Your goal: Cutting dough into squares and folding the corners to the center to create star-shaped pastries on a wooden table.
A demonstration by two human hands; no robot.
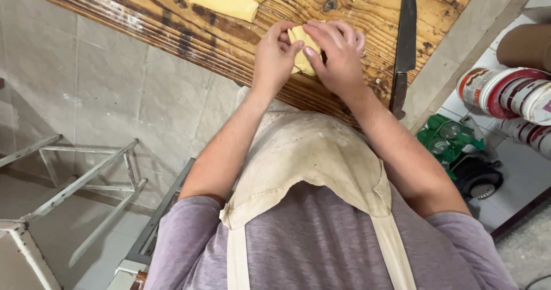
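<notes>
Both forearms reach forward, left hand (274,56) and right hand (338,55) fingers curled, pinching a pale yellow dough square (301,48) on the scorched wooden table (229,32)

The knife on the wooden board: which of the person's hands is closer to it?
The right hand. It rests on the piece of dough, just beside the knife without touching it. The left hand holds the dough's far side, farther from the blade.
</notes>
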